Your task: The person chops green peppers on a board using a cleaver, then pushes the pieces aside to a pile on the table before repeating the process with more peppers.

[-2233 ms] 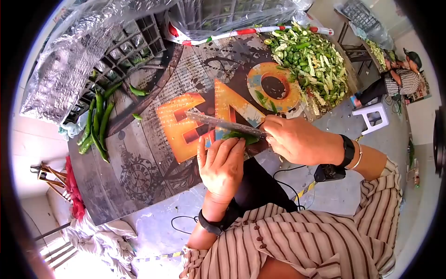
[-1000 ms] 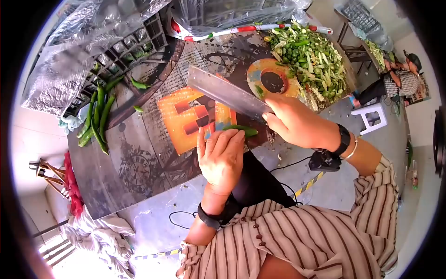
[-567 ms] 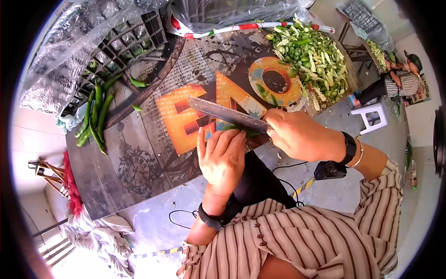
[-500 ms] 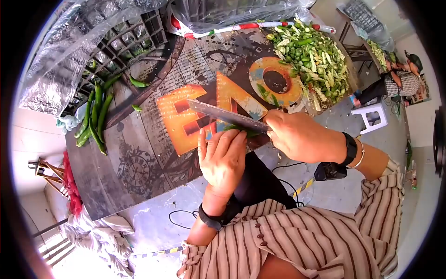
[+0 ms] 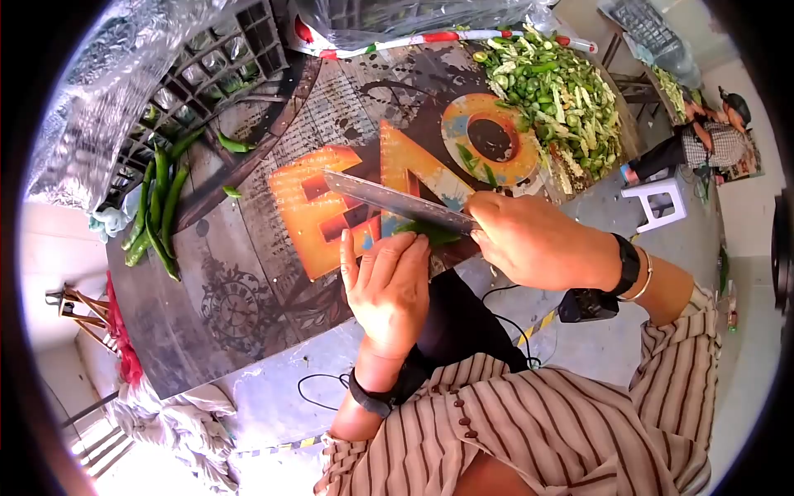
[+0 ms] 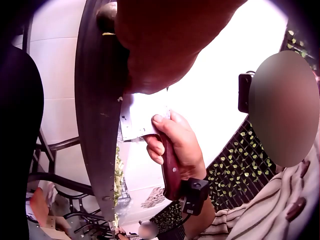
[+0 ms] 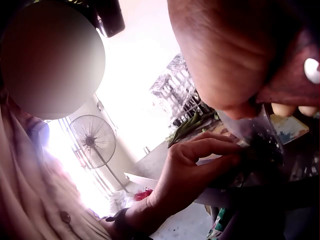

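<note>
My right hand grips a cleaver. Its dark red handle shows in the left wrist view. The broad blade lies across a green chili pepper at the front of the table. My left hand holds that pepper down with its fingertips, just on the near side of the blade. In the right wrist view, the left thumb and fingers come together near the blade, and the pepper is lost in shadow. Part of the pepper is covered by fingers and blade in the head view.
Several whole green chilies lie at the table's left. A heap of chopped chilies fills the far right corner. Plastic-covered crates line the back edge. Beyond the table are a white stool and another person.
About a second ago the cleaver was raised with its blade face showing; it has come down over the pepper. The left hand keeps its hold, and the head view has shifted slightly.
</note>
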The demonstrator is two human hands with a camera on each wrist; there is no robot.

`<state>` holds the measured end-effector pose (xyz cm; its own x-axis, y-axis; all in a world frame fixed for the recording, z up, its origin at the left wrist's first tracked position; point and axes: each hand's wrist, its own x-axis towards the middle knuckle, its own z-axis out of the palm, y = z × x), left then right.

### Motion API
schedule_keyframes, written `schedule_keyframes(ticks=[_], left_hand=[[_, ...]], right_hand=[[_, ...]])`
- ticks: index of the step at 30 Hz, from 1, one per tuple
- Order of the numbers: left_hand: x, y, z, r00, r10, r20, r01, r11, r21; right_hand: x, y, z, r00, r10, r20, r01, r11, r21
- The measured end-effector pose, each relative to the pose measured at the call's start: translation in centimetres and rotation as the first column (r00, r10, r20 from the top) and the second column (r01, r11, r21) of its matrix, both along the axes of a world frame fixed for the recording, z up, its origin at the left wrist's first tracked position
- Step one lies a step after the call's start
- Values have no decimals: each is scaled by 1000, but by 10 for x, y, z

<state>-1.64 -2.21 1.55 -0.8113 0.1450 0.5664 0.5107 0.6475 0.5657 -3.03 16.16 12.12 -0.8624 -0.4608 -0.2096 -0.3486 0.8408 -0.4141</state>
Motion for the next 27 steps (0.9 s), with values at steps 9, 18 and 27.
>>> schedule_keyframes(ticks=[9, 18, 27], left_hand=[[0, 0, 0, 1000, 3, -21, -3, 1000, -11], [-1, -1, -2, 999, -2, -37, 1, 1000, -25], [-1, 1, -2, 998, 28, -52, -29, 999, -23]], right_hand=[[-4, -2, 3, 1000, -7, 24, 8, 1000, -2], [-5, 0, -6, 1000, -2, 23, 3, 1000, -20], [-9, 0, -10, 1000, -1, 19, 3, 997, -71]])
